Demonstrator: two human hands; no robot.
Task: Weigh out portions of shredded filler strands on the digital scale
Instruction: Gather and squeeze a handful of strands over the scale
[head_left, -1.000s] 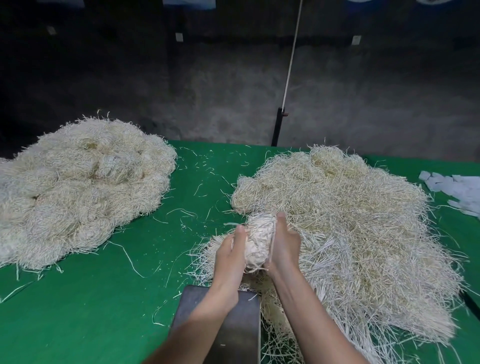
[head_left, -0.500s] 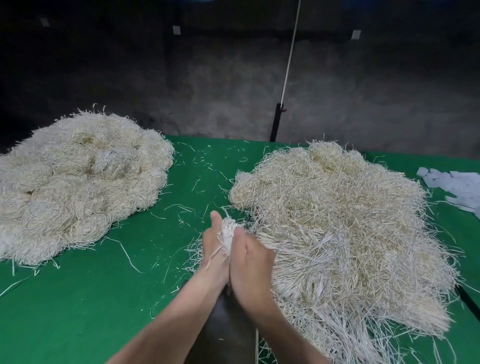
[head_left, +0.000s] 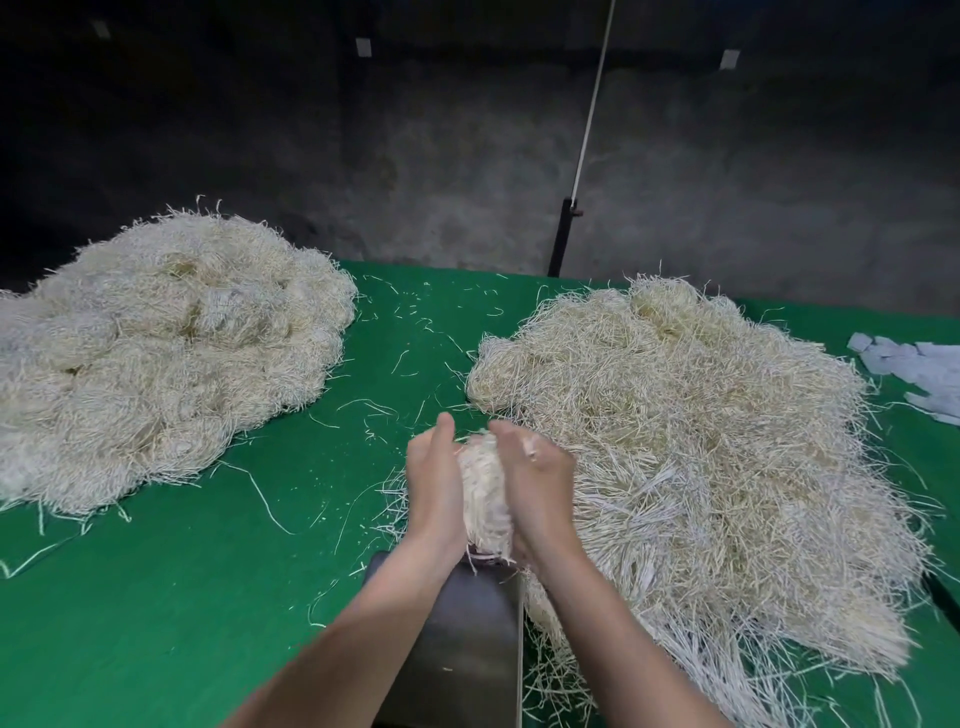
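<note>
Left hand (head_left: 435, 486) and right hand (head_left: 540, 483) cup a bundle of strands (head_left: 483, 493) between them, fingers curled round it; the bundle is held just over the far edge of the grey scale platform (head_left: 467, 654); loose pile (head_left: 701, 441) touches the scale's right side; second pile (head_left: 156, 353) far left on the green table (head_left: 208, 597); paper slips (head_left: 919, 374) at right edge.

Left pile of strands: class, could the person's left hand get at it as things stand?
Likely not yet: the left hand and right hand hold a bundle between them. Only stray strands lie on the green table before the left pile.
</note>
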